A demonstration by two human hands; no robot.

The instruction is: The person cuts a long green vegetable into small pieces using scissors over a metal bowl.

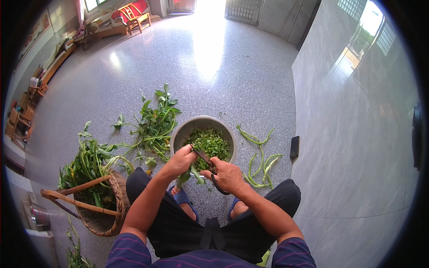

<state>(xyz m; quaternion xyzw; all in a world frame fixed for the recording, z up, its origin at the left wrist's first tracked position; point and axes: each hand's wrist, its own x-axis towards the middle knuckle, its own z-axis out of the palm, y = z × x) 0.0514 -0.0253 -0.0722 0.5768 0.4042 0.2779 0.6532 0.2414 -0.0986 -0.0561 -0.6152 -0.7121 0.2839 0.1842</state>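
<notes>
My right hand (229,176) is closed round the handles of dark scissors (202,154). Their blades point up and left, over a round metal basin (175,137) that holds chopped greens (208,139). Beside the blade tips, my left hand (182,160) is closed on leafy green stems (195,173), whose leaves hang below the fingers at the basin's near rim. The hand hides part of the bunch. I cannot tell whether the blades touch the stems.
Loose leafy stems (154,123) lie left of the basin; several bare stems (259,163) lie right. A wicker basket (117,196) of greens stands by my left knee. A small black object (294,147) rests against the grey wall (353,147). A wooden chair (135,18) stands far off.
</notes>
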